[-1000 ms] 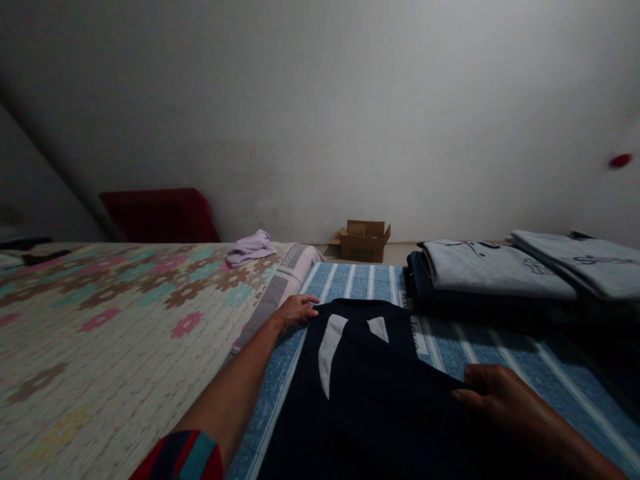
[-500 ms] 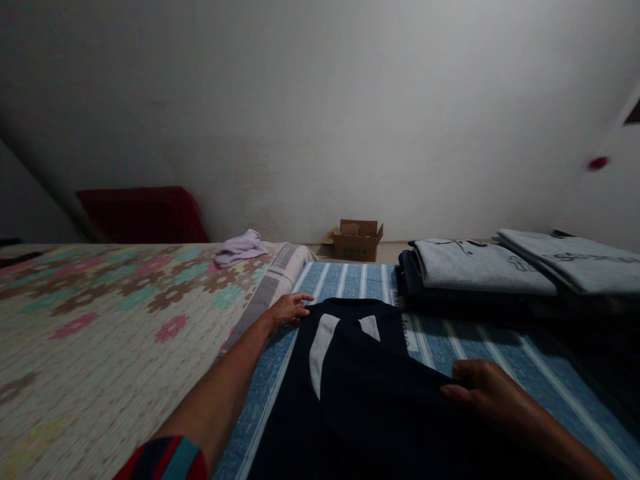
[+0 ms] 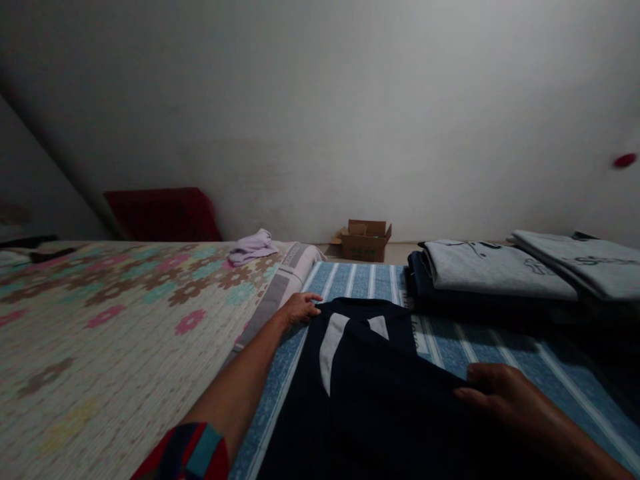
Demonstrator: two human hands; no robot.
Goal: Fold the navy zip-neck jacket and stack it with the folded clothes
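A navy garment with pale grey-white patches lies lengthwise on blue striped bedding, its far edge fairly straight. My left hand is at its far left corner, the thumb and fingers pinching the cloth there with one finger stretched out. On the right, my right hand is closed on the garment's edge and holds it raised, so the cloth is drawn taut in a slanting line toward the far end. The garment's near part runs out of view in shadow.
Folded grey clothes lie on dark ones at the right. To the left spreads a flowered bed cover with a crumpled lilac cloth on it. An open cardboard box stands by the wall, near a dark red object.
The view has turned slightly left, so everything sits further right in the picture. Both hands keep their places on the garment, which looks nearly the same.
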